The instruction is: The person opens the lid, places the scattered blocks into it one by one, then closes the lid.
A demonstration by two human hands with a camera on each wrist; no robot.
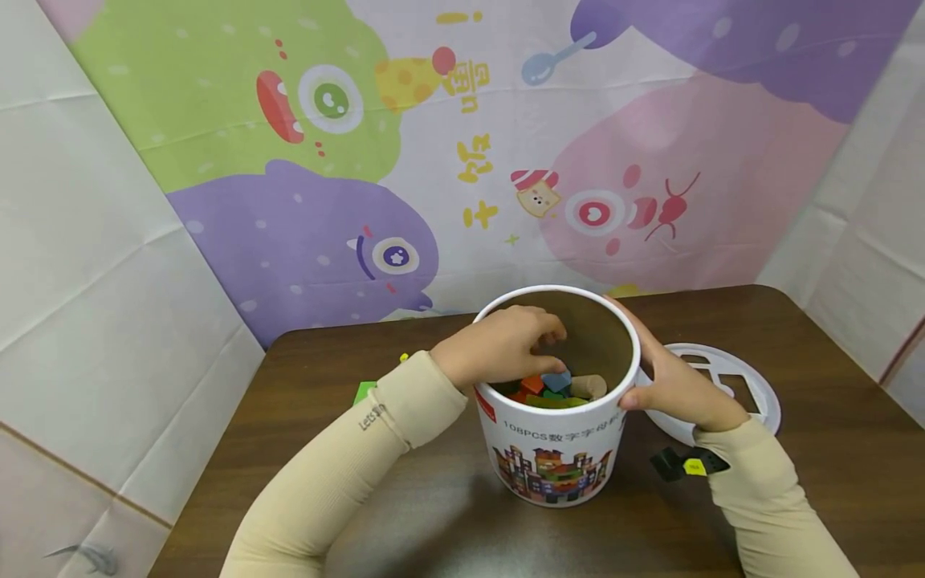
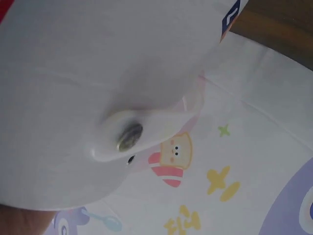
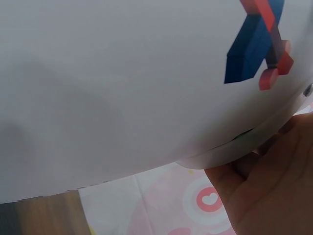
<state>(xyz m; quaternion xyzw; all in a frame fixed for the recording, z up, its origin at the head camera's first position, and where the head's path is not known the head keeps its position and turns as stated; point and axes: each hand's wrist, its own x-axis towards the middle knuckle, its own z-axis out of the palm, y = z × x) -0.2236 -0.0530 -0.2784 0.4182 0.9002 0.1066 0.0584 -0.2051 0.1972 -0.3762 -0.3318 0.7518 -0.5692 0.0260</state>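
White bucket (image 1: 558,453): stood upright on the table (image 1: 405,522), between its left and right edges.
Blocks (image 1: 555,393): held inside the bucket.
Left hand (image 1: 502,347): held in the bucket's mouth, fingers loosely curved and parted; whether a block is touched cannot be told.
Right hand (image 1: 675,385): wrapped around the bucket's right side at the rim.
Lid (image 1: 715,372): laid toward the table's right edge.

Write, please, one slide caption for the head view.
Left grip reaches into a white bucket of colourful blocks; right grip holds the bucket's side.
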